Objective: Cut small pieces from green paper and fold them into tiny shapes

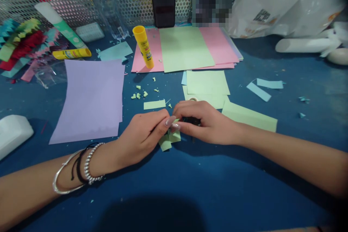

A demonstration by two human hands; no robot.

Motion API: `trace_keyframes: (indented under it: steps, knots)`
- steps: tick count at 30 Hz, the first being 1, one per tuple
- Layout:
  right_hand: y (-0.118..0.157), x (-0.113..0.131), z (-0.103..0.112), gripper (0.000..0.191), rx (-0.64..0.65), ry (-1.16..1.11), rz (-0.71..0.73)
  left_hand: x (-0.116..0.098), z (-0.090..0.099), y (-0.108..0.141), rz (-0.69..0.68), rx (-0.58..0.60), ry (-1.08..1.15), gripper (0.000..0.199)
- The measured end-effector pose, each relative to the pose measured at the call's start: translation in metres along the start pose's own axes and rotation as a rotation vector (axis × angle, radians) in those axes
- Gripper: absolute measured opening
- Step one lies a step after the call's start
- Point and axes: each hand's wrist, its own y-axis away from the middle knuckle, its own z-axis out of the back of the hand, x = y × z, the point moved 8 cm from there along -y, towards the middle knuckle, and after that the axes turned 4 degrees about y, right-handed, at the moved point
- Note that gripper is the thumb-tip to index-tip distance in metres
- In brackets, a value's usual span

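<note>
Hands (141, 134) pinch green paper (175, 137), ends pointing nearward.

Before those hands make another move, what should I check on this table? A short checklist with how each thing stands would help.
1. Left hand and right hand close together: ok, fingertips meet above the small green paper pieces.
2. Firm pinch on the paper: cannot tell, the fingers hide it.
3. Dark object under the right hand identified: cannot tell, mostly covered.
4. Standing yellow glue stick away from the hands: ok, upright farther back.
5. Loose scraps tidied up: not ok, several lie beyond the left hand.
6. Green strip lying flat: ok.
</note>
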Motion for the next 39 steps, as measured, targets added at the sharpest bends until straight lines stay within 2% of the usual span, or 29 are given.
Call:
trace_keyframes:
  steps: [7, 14, 18, 23, 28, 30, 33, 36, 39]
  knots:
    - [-0.001, -0.002, 0.0, 0.012, 0.015, -0.114, -0.028, -0.003, 0.002, 0.002, -0.034, -0.025, -0.007, 0.026]
    - [-0.002, 0.0, 0.0, 0.012, 0.034, -0.277, 0.022, -0.005, 0.001, 0.002, -0.039, -0.014, -0.019, 0.028]
    - [-0.002, 0.0, 0.0, 0.018, 0.05, -0.297, 0.029, -0.001, 0.001, 0.0, 0.019, -0.002, 0.025, 0.029]
    - [-0.001, -0.001, 0.002, 0.027, 0.039, -0.284, -0.027, 0.004, 0.003, -0.003, 0.118, 0.01, 0.086, 0.033]
    - [0.002, -0.01, 0.006, 0.013, -0.067, -0.224, -0.157, 0.007, 0.005, -0.003, 0.172, -0.036, 0.121, 0.036]
    - [0.003, -0.01, 0.008, 0.011, -0.122, -0.181, -0.151, 0.008, 0.004, -0.002, 0.187, -0.028, 0.138, 0.037]
    - [0.005, -0.001, 0.017, 0.009, -0.261, -0.023, -0.042, 0.01, 0.002, -0.003, 0.218, 0.012, 0.199, 0.037]
    - [0.014, 0.02, 0.021, 0.006, -0.404, 0.292, 0.162, 0.01, 0.0, -0.003, 0.217, 0.05, 0.284, 0.037]
    - [0.021, 0.036, 0.012, 0.012, -0.418, 0.628, 0.307, 0.008, -0.001, -0.003, 0.186, 0.07, 0.306, 0.037]
